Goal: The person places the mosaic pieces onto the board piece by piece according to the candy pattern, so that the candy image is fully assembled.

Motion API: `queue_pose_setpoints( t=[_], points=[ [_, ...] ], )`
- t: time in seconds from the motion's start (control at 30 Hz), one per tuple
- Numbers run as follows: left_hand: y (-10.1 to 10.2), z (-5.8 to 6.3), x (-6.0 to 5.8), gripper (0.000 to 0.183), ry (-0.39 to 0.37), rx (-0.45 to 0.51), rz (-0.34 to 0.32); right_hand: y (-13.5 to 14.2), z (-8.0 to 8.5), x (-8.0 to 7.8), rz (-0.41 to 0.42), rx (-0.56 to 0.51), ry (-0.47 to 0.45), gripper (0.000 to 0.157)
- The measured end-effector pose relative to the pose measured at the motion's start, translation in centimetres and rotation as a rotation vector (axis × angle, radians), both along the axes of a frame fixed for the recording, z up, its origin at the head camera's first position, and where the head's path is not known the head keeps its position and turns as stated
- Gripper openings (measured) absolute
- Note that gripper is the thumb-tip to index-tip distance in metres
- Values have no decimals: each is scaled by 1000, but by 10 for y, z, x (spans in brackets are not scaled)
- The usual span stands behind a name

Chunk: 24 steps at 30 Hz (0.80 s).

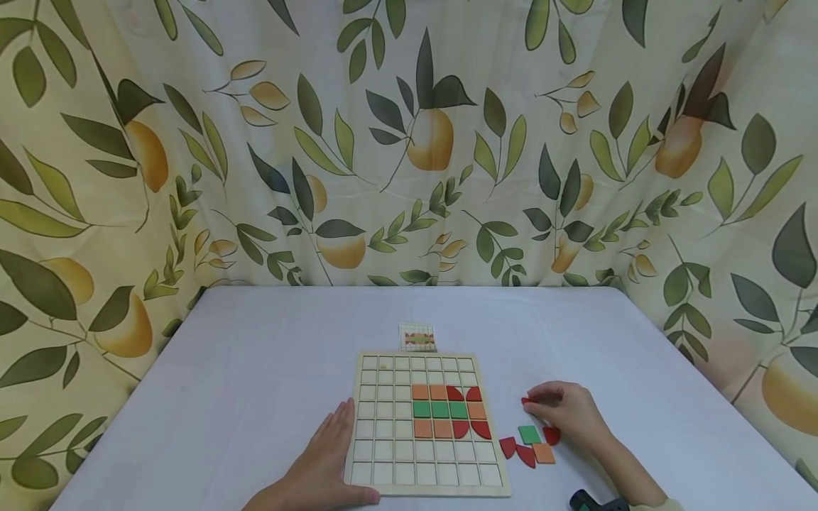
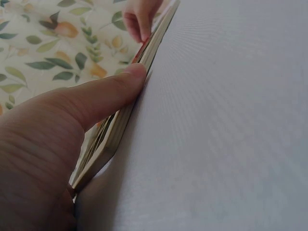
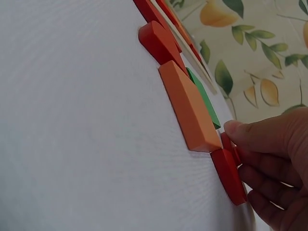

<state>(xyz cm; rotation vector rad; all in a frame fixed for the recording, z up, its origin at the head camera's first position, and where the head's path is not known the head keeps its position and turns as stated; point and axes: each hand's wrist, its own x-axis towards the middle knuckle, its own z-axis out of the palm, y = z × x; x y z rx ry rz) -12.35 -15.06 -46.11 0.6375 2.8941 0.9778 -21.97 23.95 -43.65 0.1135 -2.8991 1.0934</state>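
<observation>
Viewed remotely, I record a fruit-patterned curtain behind a white tabletop, which extends well past the grid board on both sides, leaving lateral room. The board's near edge lies close to the bottom of the head view. Coloured tiles occupy three rows, reaching its right rim. My left hand lies along the left edge, fingers straight, thumb at the near corner; its forearm is cut off. My right hand, right of the board, pinches a red piece, mostly hidden by fingertips. A card sits at the far edge, its print too small to verify. Nearby lie three red pieces, an orange square and a green square. From the left wrist, I cannot make out the layout.
</observation>
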Motion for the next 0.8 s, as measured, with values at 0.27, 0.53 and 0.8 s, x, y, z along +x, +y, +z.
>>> queue_pose_setpoints(
  t=[0.27,0.53,0.8],
  points=[
    [1,0,1,129,-26,10,9,-1,2,2,-25,27,4,23],
    [0,-1,0,128,5,-2,-3,4,5,2,-47,24,-42,32],
    [2,2,2,130,-55,19,4,27,5,-7,164,-103,-124,41]
  ],
)
